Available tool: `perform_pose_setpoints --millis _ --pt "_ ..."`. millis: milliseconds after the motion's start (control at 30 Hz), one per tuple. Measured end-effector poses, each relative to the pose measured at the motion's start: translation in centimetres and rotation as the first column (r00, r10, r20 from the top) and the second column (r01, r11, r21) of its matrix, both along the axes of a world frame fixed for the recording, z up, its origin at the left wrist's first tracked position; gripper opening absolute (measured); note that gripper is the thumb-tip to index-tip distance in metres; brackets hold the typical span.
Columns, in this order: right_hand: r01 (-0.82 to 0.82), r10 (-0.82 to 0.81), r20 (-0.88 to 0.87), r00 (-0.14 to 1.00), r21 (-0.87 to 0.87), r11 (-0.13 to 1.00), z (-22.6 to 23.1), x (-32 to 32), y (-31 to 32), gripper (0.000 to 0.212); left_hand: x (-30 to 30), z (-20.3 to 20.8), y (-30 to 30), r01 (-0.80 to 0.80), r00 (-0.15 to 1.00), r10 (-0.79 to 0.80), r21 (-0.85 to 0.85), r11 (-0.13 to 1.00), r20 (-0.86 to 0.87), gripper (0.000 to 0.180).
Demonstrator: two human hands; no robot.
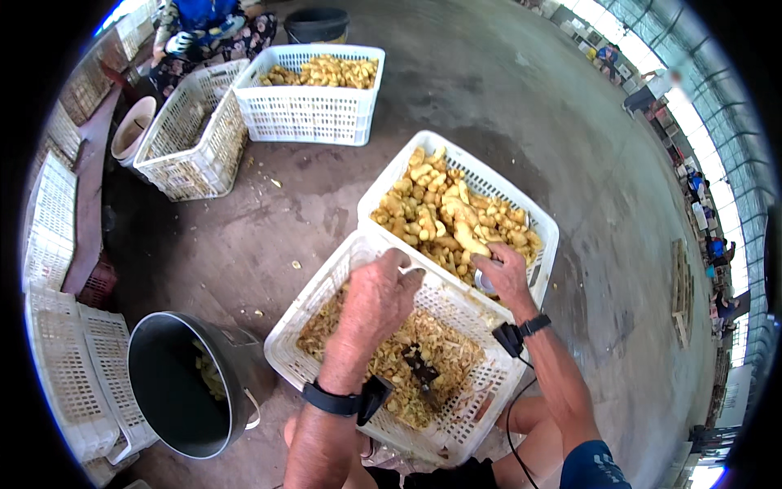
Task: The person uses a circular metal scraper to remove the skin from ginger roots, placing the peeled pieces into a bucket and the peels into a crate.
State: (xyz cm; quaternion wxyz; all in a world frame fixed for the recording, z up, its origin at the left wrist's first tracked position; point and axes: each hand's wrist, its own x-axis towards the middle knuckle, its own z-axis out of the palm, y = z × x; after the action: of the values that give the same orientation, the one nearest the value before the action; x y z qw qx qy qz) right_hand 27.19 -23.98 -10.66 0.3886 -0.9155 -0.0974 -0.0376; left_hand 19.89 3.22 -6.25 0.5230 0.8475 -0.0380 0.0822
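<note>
My right hand (508, 279) reaches into the far white crate (539, 213), which is heaped with ginger roots (428, 196). Its fingertips touch a pale ginger root (468, 239), and a shiny metal tool (485, 282) is held in its closed fingers; the tool's full shape is hidden. Over the near white crate (314, 287) hangs my left hand (379, 295), its fingers loosely curled and apart, with nothing visible between them. Peelings and scraps (444, 354) cover the bottom of that crate, with a dark patch in the middle. The two crates touch along their rims.
A dark bucket (232, 359) with some ginger inside stands at left, beside stacked white crates (69, 367). Farther off are another ginger crate (309, 110), a mostly bare crate (191, 163), a black tub (318, 26) and a seated person (208, 33). A cable (511, 416) runs from my right wrist.
</note>
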Motion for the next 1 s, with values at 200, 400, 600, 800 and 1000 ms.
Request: perform_pose_setpoints --millis 200,400,600,800,1000 --pt "-0.222 0.215 0.074 0.974 0.089 0.971 8.0 -7.1 5.0 0.032 -0.8 1.1 -2.2 0.027 0.984 -0.114 -0.528 0.849 -0.133 0.043" --pt "-0.385 0.324 0.342 0.882 0.127 0.914 9.6 -13.1 5.8 0.037 -4.8 3.5 -2.7 0.181 0.966 -0.259 -0.791 0.585 0.029 0.039" --pt "-0.189 0.063 0.3 0.952 0.413 0.891 14.6 -15.2 4.3 0.044 -9.7 6.7 -1.9 0.195 0.919 -0.394 -0.884 0.426 0.013 0.04" --pt "0.074 0.093 -0.155 0.984 0.818 0.571 17.5 -15.5 2.3 0.038 -13.2 7.3 -3.2 0.227 0.897 -0.441 -0.815 0.533 -0.038 0.047" --pt "-0.219 0.047 0.407 0.912 0.385 0.897 15.5 -16.9 2.6 0.03 -13.3 7.7 -5.6 0.195 0.863 -0.487 -0.8 0.567 -0.134 0.046"
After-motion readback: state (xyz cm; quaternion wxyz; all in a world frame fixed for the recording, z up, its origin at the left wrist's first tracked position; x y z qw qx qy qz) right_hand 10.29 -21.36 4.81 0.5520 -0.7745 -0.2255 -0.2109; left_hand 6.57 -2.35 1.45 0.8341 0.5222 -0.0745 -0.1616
